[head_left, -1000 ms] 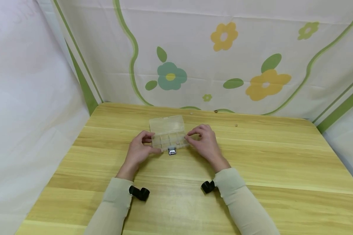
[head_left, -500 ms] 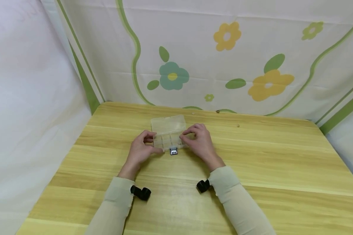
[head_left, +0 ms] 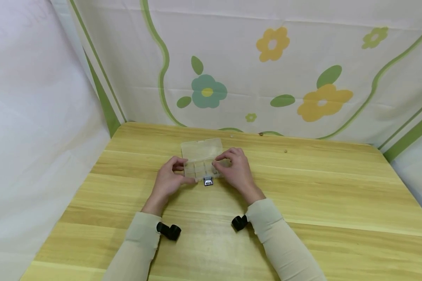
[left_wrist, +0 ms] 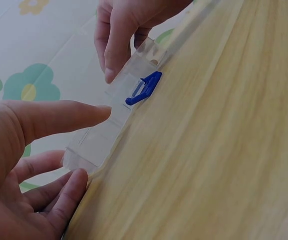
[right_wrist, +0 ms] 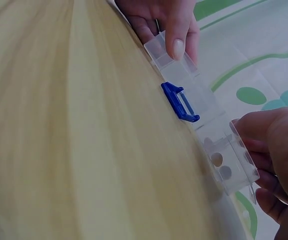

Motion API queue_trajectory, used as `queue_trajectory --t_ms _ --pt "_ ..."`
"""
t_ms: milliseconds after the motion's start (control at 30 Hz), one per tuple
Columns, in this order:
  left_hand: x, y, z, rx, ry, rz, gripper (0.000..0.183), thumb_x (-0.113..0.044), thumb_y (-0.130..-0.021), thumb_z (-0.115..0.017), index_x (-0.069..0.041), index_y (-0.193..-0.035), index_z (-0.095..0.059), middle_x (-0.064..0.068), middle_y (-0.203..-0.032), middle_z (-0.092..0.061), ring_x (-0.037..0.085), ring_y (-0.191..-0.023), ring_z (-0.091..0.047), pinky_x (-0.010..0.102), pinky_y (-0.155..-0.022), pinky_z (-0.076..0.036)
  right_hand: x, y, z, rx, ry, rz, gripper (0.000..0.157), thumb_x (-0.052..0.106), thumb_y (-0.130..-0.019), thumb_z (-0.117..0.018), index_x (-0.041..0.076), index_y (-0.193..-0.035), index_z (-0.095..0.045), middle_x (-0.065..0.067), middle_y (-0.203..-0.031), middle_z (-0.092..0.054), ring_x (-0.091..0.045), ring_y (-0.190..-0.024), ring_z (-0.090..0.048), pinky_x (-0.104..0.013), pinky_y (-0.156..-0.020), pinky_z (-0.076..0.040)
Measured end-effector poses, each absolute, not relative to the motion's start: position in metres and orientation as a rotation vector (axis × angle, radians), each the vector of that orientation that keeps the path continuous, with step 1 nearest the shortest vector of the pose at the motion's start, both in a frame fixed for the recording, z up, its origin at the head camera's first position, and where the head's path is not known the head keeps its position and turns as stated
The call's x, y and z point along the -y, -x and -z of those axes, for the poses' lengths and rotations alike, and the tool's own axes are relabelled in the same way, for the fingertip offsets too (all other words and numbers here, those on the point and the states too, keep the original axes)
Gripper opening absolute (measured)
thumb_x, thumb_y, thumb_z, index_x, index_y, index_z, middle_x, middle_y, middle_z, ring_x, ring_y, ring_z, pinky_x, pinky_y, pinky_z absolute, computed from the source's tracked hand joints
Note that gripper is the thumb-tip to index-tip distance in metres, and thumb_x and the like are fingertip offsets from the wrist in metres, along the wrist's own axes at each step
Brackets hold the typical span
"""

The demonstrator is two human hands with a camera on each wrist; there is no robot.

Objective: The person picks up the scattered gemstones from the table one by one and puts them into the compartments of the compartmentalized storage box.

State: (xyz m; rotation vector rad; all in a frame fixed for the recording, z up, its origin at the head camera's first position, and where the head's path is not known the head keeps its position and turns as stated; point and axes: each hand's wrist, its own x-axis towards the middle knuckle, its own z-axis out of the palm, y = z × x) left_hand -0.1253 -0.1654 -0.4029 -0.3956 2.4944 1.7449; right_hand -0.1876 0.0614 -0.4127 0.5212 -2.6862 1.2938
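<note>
A clear plastic compartment box [head_left: 198,168] lies on the table with its lid [head_left: 202,148] folded back. Its latch [left_wrist: 146,89] looks blue in the wrist views. My left hand [head_left: 167,177] grips the box's left end, thumb along the front wall and fingers round the side. Over the right-hand compartments, my right hand [head_left: 235,168] brings thumb and forefinger together in a pinch on what seems a small bead, mostly hidden by the fingertips. Through the wall in the right wrist view, several small round beads [right_wrist: 217,159] show in the end compartment.
Near the table's back edge lie a pale small piece [head_left: 231,136] and a dark brown one [head_left: 261,134]. Another small bead [head_left: 285,151] lies farther right. A flower-printed curtain [head_left: 246,78] stands behind the wooden table [head_left: 320,195].
My right hand has moved left, from the box's right edge to over its inner compartments, still pinching. The left hand keeps its grip on the box. The head view has shifted slightly.
</note>
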Motion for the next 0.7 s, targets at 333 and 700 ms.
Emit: queue_trajectory --t_ms 333,700 --pt "0.165 0.126 0.403 -2.494 0.392 -1.75 0.071 -0.006 -0.072 -0.096 -0.013 -0.137 -0.068 0.014 -0.133 -0.065 0.032 -0.123 -0.06 0.047 -0.105 -0.052 -0.062 0.187 0.413 2.67 -0.54 -1.265 0.014 0.022 -0.093 -0.086 0.01 -0.1 -0.084 -0.006 -0.107 -0.073 -0.028 -0.107 -0.059 -0.037 -0.087 -0.049" --pt "0.166 0.125 0.404 -2.495 0.387 -1.743 0.072 -0.006 -0.072 -0.096 -0.012 -0.138 -0.067 0.014 -0.134 -0.064 0.033 -0.124 -0.059 0.048 -0.105 -0.052 -0.08 0.192 0.411 2.653 -0.498 -1.251 0.008 0.016 -0.094 -0.083 0.009 -0.097 -0.084 -0.009 -0.106 -0.074 -0.029 -0.106 -0.06 -0.039 -0.087 -0.048"
